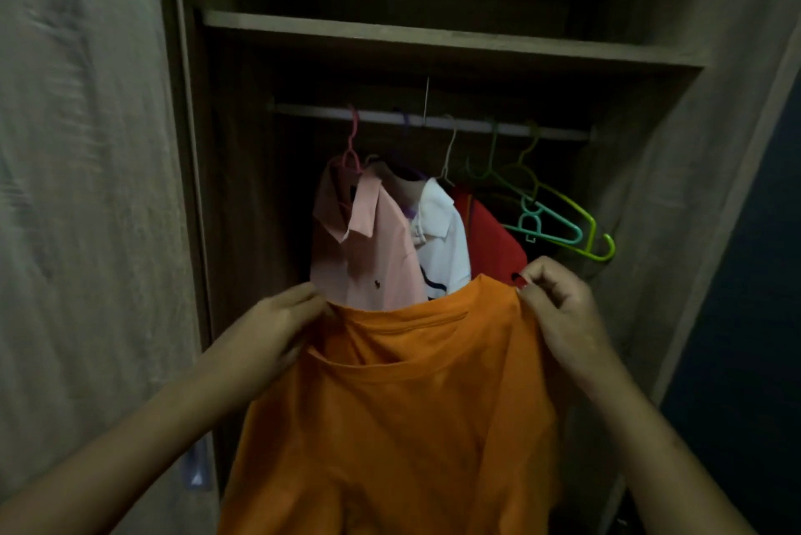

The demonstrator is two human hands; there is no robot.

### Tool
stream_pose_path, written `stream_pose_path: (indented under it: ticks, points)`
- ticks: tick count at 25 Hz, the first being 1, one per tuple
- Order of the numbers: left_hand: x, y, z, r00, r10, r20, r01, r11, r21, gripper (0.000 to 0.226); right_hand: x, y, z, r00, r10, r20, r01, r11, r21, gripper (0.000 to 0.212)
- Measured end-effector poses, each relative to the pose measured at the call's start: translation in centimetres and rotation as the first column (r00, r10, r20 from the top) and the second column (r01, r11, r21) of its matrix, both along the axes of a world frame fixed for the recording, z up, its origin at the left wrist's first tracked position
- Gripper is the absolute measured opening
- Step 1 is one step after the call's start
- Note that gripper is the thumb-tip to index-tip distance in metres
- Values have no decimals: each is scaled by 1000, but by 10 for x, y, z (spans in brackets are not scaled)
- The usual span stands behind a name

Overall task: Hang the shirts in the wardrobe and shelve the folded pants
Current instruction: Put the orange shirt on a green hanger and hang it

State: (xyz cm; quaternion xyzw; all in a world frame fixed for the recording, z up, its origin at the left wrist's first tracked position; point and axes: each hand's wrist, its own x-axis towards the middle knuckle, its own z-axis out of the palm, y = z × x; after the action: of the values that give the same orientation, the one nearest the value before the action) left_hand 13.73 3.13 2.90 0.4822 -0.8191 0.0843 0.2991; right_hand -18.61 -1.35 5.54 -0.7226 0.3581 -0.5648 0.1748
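Note:
An orange T-shirt [403,413] hangs spread in front of the open wardrobe, held up by its shoulders. My left hand [277,326] grips its left shoulder and my right hand [559,309] pinches its right shoulder. Behind it, on the white rail [433,121], hang a pink collared shirt [372,248], a white shirt [442,244] and a red shirt [494,244]. A teal hanger [550,222] and a yellow-green hanger [585,231] hang bare at the rail's right end. No hanger shows in the orange shirt. No folded pants are in view.
A wooden shelf [433,38] runs above the rail, dark above it. The open wardrobe door [86,187] stands at the left and the wardrobe's side panel [693,187] at the right. A dark wall lies at the far right.

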Motion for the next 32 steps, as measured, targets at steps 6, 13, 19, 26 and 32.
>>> stream_pose_path:
  ticks: [6,13,19,26,32]
  points:
    - [-45,8,30,999,36,-34,-38,996,-75,40,-19,-94,32,900,-423,-110,392,892,-224,4]
    - [-40,2,32,975,213,57,-216,975,49,48,-34,-178,56,617,-669,-415,626,736,-257,33]
    - [-17,0,30,963,269,-18,-268,962,60,40,-12,-198,53,716,-582,-385,659,746,98,20]
    - [-4,1,18,956,282,-82,-278,959,63,44,5,-146,-18,846,-528,70,532,833,-150,13]
    - [-15,0,6,962,265,-64,-259,962,88,49,2,-79,-154,887,-337,317,301,940,159,20]
